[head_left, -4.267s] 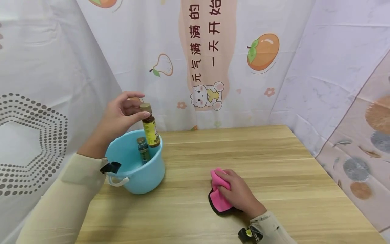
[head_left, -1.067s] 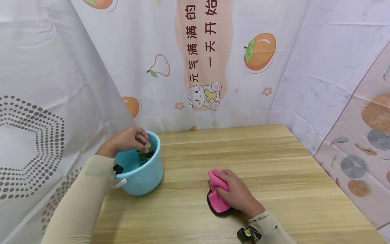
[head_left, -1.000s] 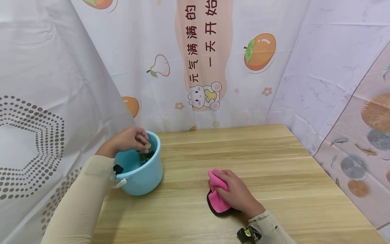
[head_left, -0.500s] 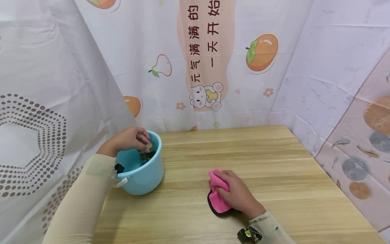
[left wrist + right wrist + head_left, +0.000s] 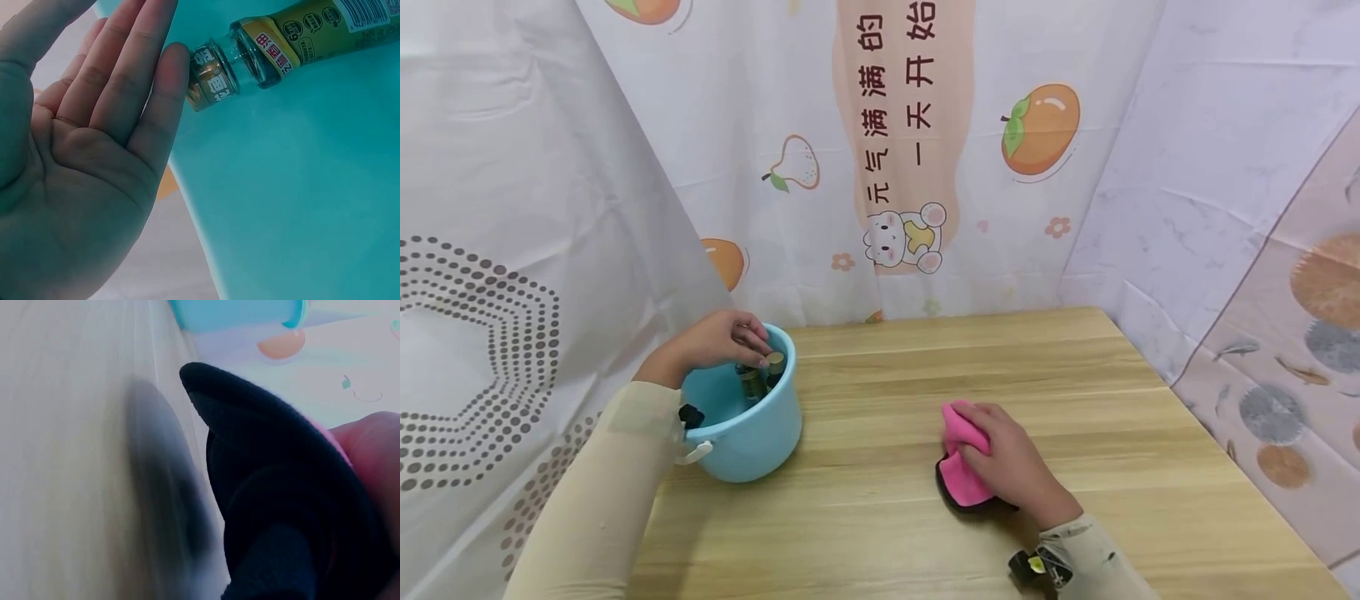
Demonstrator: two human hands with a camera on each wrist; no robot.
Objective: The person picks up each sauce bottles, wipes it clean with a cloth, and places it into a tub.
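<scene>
My left hand [image 5: 730, 340] reaches into the light blue bucket [image 5: 758, 442], its fingertips right at the gold cap [image 5: 775, 360] of a dark bottle. A second glass bottle [image 5: 751, 383] stands beside it. In the left wrist view the fingers of that hand [image 5: 106, 119] are nearly straight. One fingertip there overlaps the gold cap of a glass bottle with a green label [image 5: 319, 34]. My right hand [image 5: 1011, 458] grips a bunched pink cloth [image 5: 964, 479] with black edging. The right wrist view shows its black underside [image 5: 275, 462] raised off the tabletop, with a shadow below.
The bucket stands on the left part of the wooden table [image 5: 865, 400], a white handle [image 5: 694, 452] on its near side. A printed curtain [image 5: 737, 100] hangs behind the table, with more sheeting on both sides.
The left hand lowered a yellow-labelled bottle into the bucket, and its fingers have come loose from the cap. In the last half second the right hand shifted right with the cloth.
</scene>
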